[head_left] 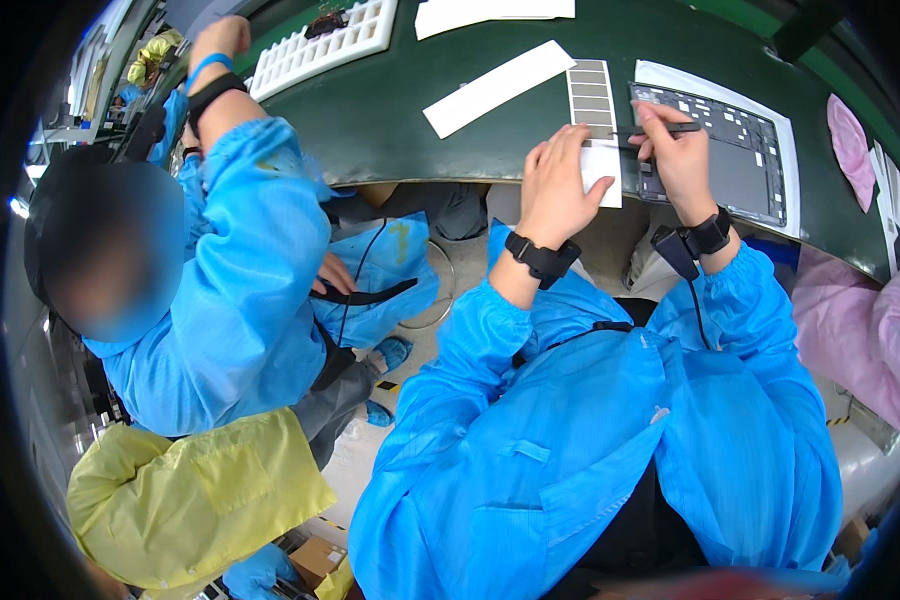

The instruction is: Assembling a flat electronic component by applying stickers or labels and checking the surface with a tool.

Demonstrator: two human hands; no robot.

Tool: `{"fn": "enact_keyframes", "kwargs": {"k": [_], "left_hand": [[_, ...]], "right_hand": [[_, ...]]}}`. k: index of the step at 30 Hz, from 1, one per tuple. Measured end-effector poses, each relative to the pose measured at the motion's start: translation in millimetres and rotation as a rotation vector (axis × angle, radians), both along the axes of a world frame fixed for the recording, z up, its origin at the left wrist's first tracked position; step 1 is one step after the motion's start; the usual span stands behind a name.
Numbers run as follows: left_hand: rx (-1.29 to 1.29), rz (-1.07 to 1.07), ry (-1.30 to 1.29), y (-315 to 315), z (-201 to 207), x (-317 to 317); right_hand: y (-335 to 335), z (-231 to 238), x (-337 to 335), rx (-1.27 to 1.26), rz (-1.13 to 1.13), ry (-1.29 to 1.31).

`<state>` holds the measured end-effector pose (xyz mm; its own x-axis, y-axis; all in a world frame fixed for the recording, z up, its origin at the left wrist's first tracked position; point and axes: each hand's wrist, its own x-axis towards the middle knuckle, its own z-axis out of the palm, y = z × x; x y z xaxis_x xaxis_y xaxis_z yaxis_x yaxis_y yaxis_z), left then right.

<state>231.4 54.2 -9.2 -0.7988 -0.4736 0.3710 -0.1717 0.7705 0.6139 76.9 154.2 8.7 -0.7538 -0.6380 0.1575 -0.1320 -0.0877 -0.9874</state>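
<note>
A narrow white backing strip with grey rectangular stickers (591,88) lies on the green bench top, reaching its near edge. My left hand (560,190) rests on the strip's near part, fingers stretched out and thumb apart. Black tweezers (684,127) sit pinched in my right hand (678,160), which is closed on them. Their thin end points left, toward the strip beside my left fingers; the exact tip is hard to make out. Beneath and right of my right hand lies a dark grey device housing (722,165), flat, with small light and dark parts along its far side.
Under the housing is a white sheet (792,180). A blank white strip (500,88) lies further left, near a slotted white tray (322,48). A pink cloth (850,150) lies at right. Close on my left, a person in a blue smock (240,260) raises one arm.
</note>
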Motion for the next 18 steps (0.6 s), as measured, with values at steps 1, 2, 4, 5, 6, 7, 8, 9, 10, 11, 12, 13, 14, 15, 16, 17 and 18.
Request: {"fn": "enact_keyframes", "kwargs": {"k": [1,2,4,5,6,7,8,9,10,11,12,13,14,15,16,17,18], "left_hand": [[-0.005,0.006,-0.002,-0.1,0.4,-0.9],[-0.013,0.014,-0.007,-1.8,0.7,-0.2],[-0.047,-0.012,-0.044,-6.2,6.7,1.2],[-0.077,-0.011,-0.084,-8.5,12.2,1.2],[-0.111,-0.007,-0.128,-10.7,16.6,2.7],[-0.143,-0.001,-0.192,-11.7,22.4,3.5],[-0.174,0.005,-0.255,-11.1,28.4,1.6],[-0.200,-0.001,-0.277,-9.3,31.9,-5.8],[-0.227,0.015,-0.302,-7.2,36.9,-14.6],[-0.244,0.020,-0.348,-0.2,48.2,-25.1],[-0.262,0.025,-0.396,7.3,62.2,-36.5],[-0.277,-0.011,-0.345,17.4,72.3,-54.8],[-0.293,-0.038,-0.296,29.4,79.9,-74.2],[-0.288,-0.078,-0.234,43.9,83.0,-93.0],[-0.230,-0.182,-0.172,50.5,76.6,-115.0],[-0.197,-0.256,-0.115,64.1,76.9,-133.2],[-0.141,-0.301,-0.154,77.7,76.5,-151.2]], "right_hand": [[5.7,4.6,-5.1,-0.106,-0.046,-0.067],[14.1,18.2,-11.2,-0.105,-0.101,-0.057],[44.5,32.1,-45.0,-0.108,-0.143,0.029],[67.3,39.9,-68.0,-0.058,-0.184,0.065],[91.3,41.9,-91.5,-0.008,-0.222,0.095],[114.1,39.5,-116.9,0.026,-0.255,0.062],[141.6,35.6,-144.0,0.047,-0.241,0.014],[166.9,24.9,-175.4,0.060,-0.247,0.022],[185.9,16.9,-195.6,0.070,-0.248,0.026],[189.7,20.1,-197.1,0.061,-0.288,0.042],[194.8,12.1,-205.4,0.043,-0.288,-0.009],[200.1,1.1,-214.5,0.062,-0.253,-0.014],[199.5,-2.2,-218.4,0.078,-0.210,-0.021],[200.2,-6.8,-218.8,0.093,-0.170,-0.021],[191.5,-11.4,-216.8,0.101,-0.184,0.006],[185.9,-9.9,-214.5,0.070,-0.171,0.010],[182.4,-9.6,-214.6,0.039,-0.158,0.014]]}}
